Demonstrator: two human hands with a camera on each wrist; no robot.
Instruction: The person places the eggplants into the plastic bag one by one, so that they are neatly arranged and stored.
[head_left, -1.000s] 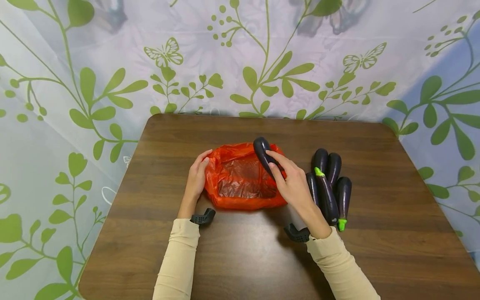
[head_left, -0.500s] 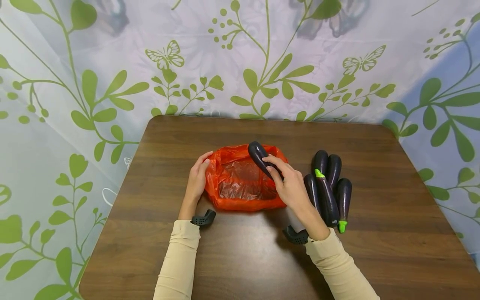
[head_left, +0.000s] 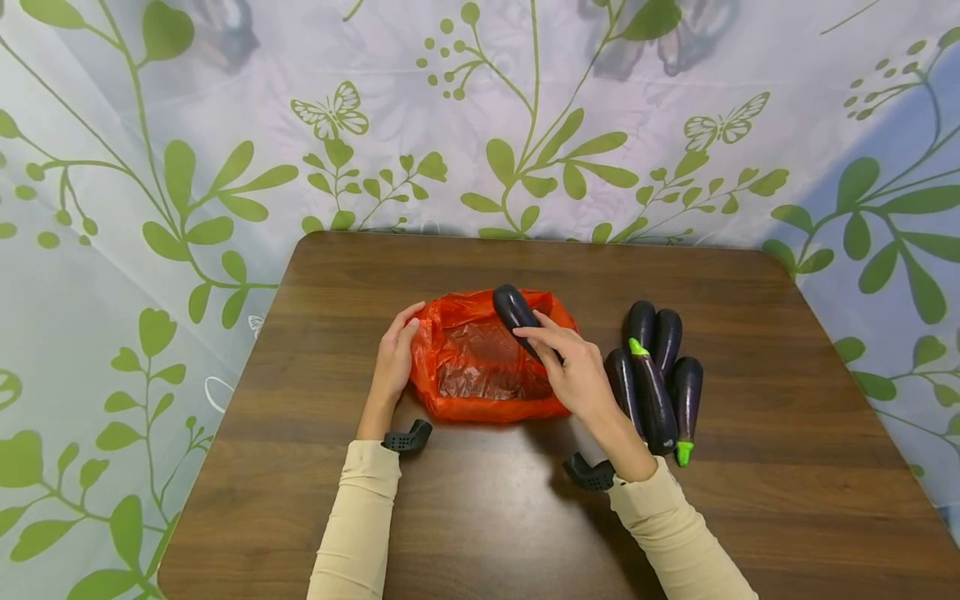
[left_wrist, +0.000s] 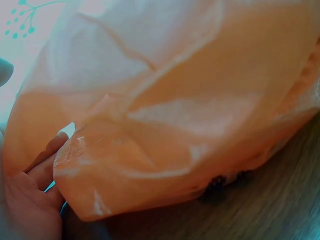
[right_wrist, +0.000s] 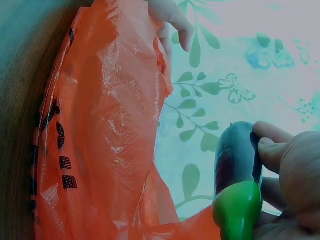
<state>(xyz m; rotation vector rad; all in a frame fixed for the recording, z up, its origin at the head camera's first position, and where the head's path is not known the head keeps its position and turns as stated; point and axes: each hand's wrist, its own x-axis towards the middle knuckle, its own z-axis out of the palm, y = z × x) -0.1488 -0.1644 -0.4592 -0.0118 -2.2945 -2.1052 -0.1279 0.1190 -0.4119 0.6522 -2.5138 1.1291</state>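
A red plastic bag (head_left: 472, 408) stands open-mouthed on the table, its inside visible in the head view. At its left rim, my left hand (head_left: 392, 354) grips the plastic; the left wrist view has those fingers partly covered by the bag (left_wrist: 145, 165). Over the bag's right side, my right hand (head_left: 581, 371) holds a dark purple eggplant (head_left: 513, 308), which tilts with its rounded end up and to the left. The right wrist view shows this eggplant (right_wrist: 235, 155) with its green stem cap toward the camera, pinched between thumb and fingers (right_wrist: 272, 150).
Several more eggplants (head_left: 655, 400) lie in a heap on the table, right of the bag and close to my right forearm. The brown wooden table (head_left: 480, 517) reaches back to a cloth backdrop (head_left: 615, 75) printed with leaves and butterflies.
The right hand and its eggplant have moved slightly left over the bag, and the right fingers have shifted on the eggplant. My left hand stays at the bag's left rim.
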